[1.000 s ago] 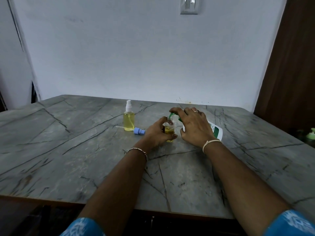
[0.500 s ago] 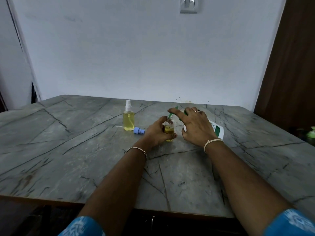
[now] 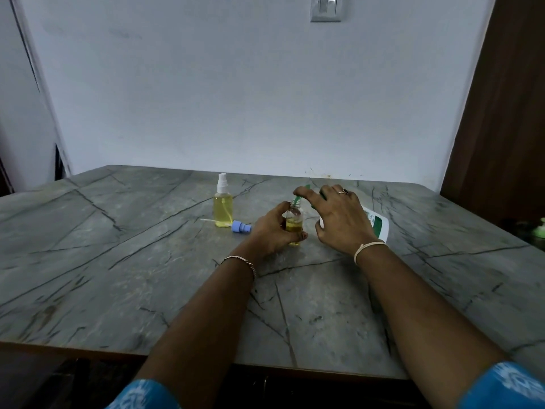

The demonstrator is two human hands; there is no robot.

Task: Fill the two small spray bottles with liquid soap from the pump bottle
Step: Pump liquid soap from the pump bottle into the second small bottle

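Your left hand (image 3: 274, 228) is curled round the small open bottle (image 3: 294, 222), thumb on its near side and fingers wrapped behind, holding it upright on the table (image 3: 147, 276) near the middle. The bottle is clear and uncapped, with a bare threaded neck, and yellow liquid fills roughly its lower half.

Your right hand (image 3: 339, 219) is spread, with the fingers nearly straight, over the top of the pump bottle (image 3: 376, 224), just to the right of the small bottle. The index finger reaches out along the green spout (image 3: 298, 198), whose tip sits at the small bottle's mouth. The fingers do not close round anything. The pump bottle is white with a green label. Your hand hides most of it, and its opaque wall does not show how much soap is inside.

To the left, a little apart, the capped spray bottle (image 3: 223, 208) stands upright with a white sprayer on top, filled with yellow liquid nearly to the shoulder. A blue sprayer cap (image 3: 240, 226) lies on its side on the table between the two small bottles, and its thin white tube runs left, close in front of the capped bottle's base.
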